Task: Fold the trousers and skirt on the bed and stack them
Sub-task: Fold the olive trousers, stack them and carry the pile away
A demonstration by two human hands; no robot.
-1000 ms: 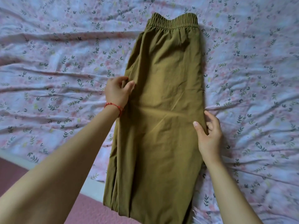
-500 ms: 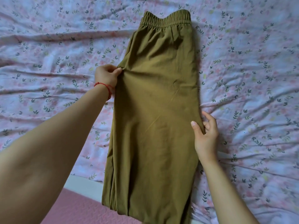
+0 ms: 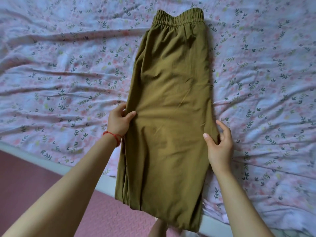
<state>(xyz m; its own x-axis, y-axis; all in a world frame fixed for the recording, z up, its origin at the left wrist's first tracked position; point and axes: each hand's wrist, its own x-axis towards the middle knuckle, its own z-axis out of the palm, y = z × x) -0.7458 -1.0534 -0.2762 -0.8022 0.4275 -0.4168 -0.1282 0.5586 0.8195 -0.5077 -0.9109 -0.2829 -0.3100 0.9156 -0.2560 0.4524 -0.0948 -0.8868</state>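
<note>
Olive-green trousers [image 3: 171, 103] lie lengthwise on the bed, folded leg over leg, with the elastic waistband [image 3: 178, 18] at the far end and the cuffs hanging over the near bed edge. My left hand [image 3: 120, 120], with a red string at the wrist, pinches the left edge of the trousers at mid length. My right hand [image 3: 219, 144] pinches the right edge slightly lower, thumb on top of the cloth. No skirt is in view.
The bed sheet [image 3: 68, 74] is pale pink with a small leaf print and many wrinkles. The white bed edge [image 3: 106, 183] runs diagonally across the lower left. Below it lies pink floor matting [image 3: 42, 194]. A bare foot [image 3: 159, 226] shows under the cuffs.
My left hand has slid down the left edge of the trousers toward me, from near the hip to mid length. My right hand keeps its hold on the right edge.
</note>
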